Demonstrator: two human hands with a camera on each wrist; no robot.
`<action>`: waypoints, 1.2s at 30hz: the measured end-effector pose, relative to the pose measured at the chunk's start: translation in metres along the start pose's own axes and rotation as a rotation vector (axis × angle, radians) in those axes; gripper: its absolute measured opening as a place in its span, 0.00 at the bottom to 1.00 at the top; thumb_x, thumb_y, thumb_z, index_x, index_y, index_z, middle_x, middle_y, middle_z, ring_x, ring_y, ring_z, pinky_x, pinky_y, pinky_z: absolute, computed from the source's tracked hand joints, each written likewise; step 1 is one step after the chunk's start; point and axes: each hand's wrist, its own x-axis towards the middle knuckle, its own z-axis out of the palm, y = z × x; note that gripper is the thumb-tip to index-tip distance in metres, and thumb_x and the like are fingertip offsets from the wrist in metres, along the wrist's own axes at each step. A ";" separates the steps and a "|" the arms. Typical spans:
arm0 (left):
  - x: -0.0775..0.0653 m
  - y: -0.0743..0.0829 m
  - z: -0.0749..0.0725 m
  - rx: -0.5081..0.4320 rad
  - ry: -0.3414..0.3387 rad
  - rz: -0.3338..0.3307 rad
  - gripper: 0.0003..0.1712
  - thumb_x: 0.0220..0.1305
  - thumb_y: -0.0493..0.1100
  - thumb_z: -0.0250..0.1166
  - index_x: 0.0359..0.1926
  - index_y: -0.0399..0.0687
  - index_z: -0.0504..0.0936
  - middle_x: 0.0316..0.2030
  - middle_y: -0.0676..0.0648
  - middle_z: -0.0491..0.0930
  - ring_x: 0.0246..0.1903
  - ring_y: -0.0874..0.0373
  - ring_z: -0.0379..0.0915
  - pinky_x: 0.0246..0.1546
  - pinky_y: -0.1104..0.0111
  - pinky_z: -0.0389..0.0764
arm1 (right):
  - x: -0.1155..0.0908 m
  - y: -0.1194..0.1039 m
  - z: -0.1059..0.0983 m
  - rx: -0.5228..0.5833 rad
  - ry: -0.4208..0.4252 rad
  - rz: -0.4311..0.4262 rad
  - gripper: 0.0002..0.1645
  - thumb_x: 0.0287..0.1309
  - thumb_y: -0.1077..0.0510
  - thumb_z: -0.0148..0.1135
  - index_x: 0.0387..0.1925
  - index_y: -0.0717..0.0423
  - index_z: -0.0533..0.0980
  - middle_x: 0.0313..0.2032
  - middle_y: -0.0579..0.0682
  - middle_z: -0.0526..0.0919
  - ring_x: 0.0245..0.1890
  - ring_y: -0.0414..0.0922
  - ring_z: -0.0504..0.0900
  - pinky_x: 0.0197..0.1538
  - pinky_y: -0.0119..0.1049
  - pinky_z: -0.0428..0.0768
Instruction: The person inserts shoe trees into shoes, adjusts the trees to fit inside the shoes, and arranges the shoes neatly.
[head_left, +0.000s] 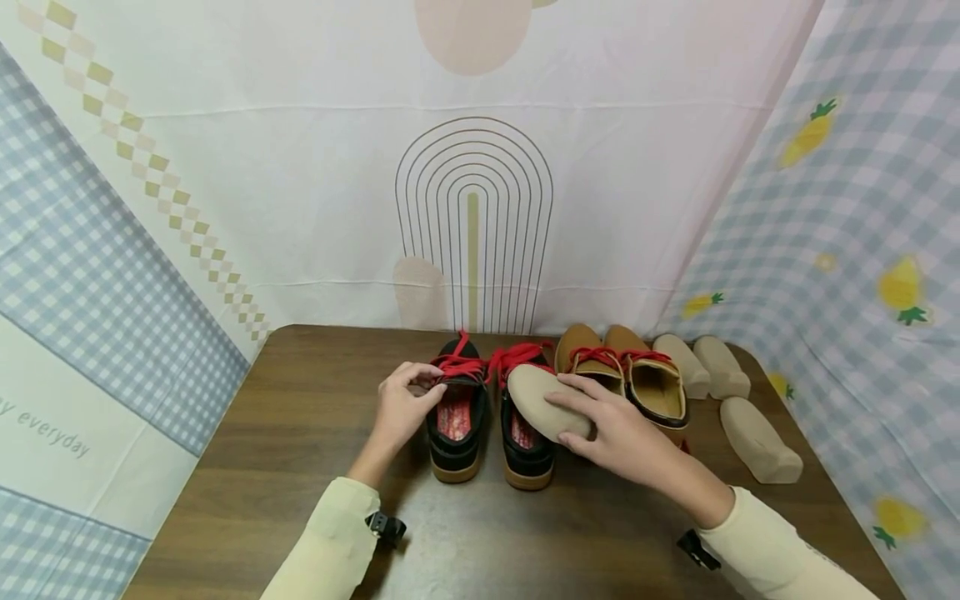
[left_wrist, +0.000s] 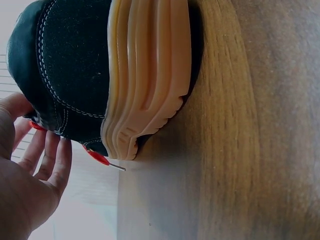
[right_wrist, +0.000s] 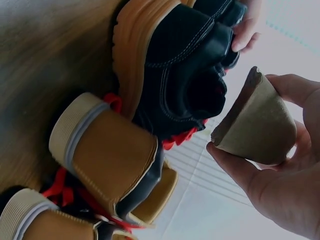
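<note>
Two black shoes with red laces and tan soles stand side by side on the table, heels toward me. My left hand is at the left black shoe, thumb and fingers pinching its upper edge beside the laces. In my right hand is a beige shoe insert, gripped between thumb and fingers. It hovers tilted over the opening of the right black shoe, hiding part of it. The right wrist view shows the insert's blunt end, apart from the shoe.
A pair of brown shoes with red laces stands right of the black ones. Two beige inserts lie beyond them, and another insert lies nearer on the wooden table. Patterned cloth hangs behind and at both sides.
</note>
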 end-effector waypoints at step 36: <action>-0.002 -0.002 0.000 -0.026 0.012 0.019 0.09 0.57 0.34 0.77 0.40 0.47 0.90 0.37 0.44 0.83 0.37 0.54 0.81 0.36 0.77 0.82 | 0.017 -0.043 0.022 0.018 -0.029 -0.114 0.30 0.62 0.51 0.73 0.66 0.43 0.78 0.72 0.55 0.72 0.67 0.54 0.77 0.59 0.52 0.82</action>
